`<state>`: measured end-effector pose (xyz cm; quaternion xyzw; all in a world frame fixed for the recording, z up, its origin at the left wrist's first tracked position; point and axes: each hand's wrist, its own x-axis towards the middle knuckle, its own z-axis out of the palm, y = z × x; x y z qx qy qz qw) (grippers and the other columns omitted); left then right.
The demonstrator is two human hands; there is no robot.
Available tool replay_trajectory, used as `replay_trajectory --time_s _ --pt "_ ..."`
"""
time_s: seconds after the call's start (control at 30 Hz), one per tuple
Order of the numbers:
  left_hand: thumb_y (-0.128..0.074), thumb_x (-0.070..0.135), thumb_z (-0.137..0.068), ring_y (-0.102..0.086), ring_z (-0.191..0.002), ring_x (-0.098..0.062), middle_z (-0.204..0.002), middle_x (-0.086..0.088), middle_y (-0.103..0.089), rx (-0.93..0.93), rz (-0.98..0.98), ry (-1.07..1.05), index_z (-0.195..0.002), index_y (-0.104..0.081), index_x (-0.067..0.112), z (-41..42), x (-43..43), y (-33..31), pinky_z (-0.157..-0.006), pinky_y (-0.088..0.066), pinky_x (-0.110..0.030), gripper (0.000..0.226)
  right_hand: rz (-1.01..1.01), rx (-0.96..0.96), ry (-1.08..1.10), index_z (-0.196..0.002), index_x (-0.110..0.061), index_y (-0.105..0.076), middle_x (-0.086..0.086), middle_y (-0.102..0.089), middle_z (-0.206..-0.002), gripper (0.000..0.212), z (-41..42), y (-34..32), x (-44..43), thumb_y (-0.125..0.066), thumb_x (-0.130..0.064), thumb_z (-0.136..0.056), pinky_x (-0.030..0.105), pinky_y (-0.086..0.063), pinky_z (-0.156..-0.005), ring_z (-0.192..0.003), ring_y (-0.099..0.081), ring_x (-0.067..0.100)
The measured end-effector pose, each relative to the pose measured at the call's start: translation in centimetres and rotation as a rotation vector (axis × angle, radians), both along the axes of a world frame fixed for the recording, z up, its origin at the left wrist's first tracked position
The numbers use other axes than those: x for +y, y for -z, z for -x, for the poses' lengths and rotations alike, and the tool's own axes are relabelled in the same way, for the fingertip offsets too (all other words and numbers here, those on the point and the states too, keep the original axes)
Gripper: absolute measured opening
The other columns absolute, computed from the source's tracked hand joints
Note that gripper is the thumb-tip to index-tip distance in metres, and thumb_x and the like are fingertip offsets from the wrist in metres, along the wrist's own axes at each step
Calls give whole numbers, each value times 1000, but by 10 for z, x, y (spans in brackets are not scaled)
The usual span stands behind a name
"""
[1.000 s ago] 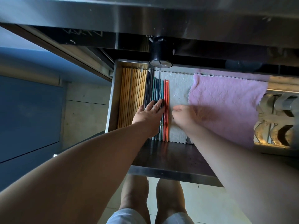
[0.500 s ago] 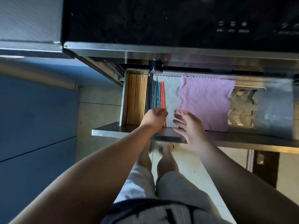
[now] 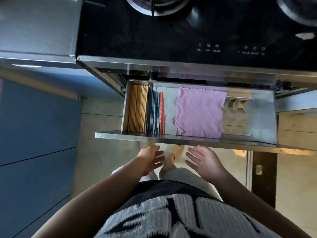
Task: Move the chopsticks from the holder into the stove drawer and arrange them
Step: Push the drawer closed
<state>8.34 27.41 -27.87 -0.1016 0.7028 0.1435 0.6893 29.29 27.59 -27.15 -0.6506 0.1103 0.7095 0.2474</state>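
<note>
The chopsticks lie in the open drawer (image 3: 188, 140) under the stove (image 3: 171, 31), packed against its left wall. From the left there is a block of wooden chopsticks (image 3: 137, 108), then dark chopsticks (image 3: 152, 112), then a red pair (image 3: 161, 114). All run near to far in straight, close rows. Right of them lie a white cloth (image 3: 169, 114) and a pink cloth (image 3: 199, 112) that overlaps it, and a metal rack (image 3: 236, 114) fills the right end. The holder is not in view, so I cannot tell whether any sticks are left in it.

Judging by the tidy rows, the arranging step looks finished or nearly so. The next move is probably either a trip to the holder for more sticks or a flat push on the drawer front to close it. A push should be even, or the loose rows could slide out of line.

The left hand (image 3: 151, 158) hovers just near of the drawer front, apart from it, with its fingers released and holding nothing. The right hand (image 3: 204, 160) hovers beside it, palm turned inward, fingers spread and empty.
</note>
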Motion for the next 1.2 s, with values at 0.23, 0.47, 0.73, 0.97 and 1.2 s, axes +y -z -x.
replay_trajectory --time_s 0.23,0.47,0.73,0.97,1.2 --pt "-48 18 -99 -64 -105 -31 -128 -12 -63 -44 -32 -246 -130 -56 4 -5 3 9 -67 -53 -39 34 34 48 200 -133 -9 -38 18 -59 -120 37 -19 6 5 -40 -13 -96 52 -43 -101 -121 -54 32" --pt "-46 16 -99 -63 -110 -29 -127 -14 -63 -19 -29 -378 -130 -56 4 -13 11 10 -70 -52 -39 35 68 49 284 -134 3 -41 23 -52 -132 42 -21 6 15 -38 -7 -93 50 -41 -103 -121 -54 36" --pt "-46 2 -96 -66 -106 -28 -125 -16 -64 -22 -73 -541 -134 -52 3 -24 31 10 -66 -54 -39 38 34 93 337 -118 -3 -45 25 -57 -114 29 -21 3 43 -41 -4 -90 50 -44 -99 -119 -56 38" --pt "-39 -4 -98 -62 -102 -36 -114 -14 -61 -61 -192 -687 -139 -44 8 -34 64 10 -84 -51 -46 43 -37 82 385 -99 3 -51 29 -59 -102 17 -15 11 78 -39 -3 -89 47 -47 -96 -119 -56 41" --pt "-33 -5 -99 -50 -129 -34 -137 -14 -52 -102 -252 -686 -141 -44 8 -40 106 6 -108 -38 -47 46 -101 81 384 -93 4 -52 26 -57 -102 16 -11 13 118 -39 -4 -89 46 -47 -99 -120 -56 38"
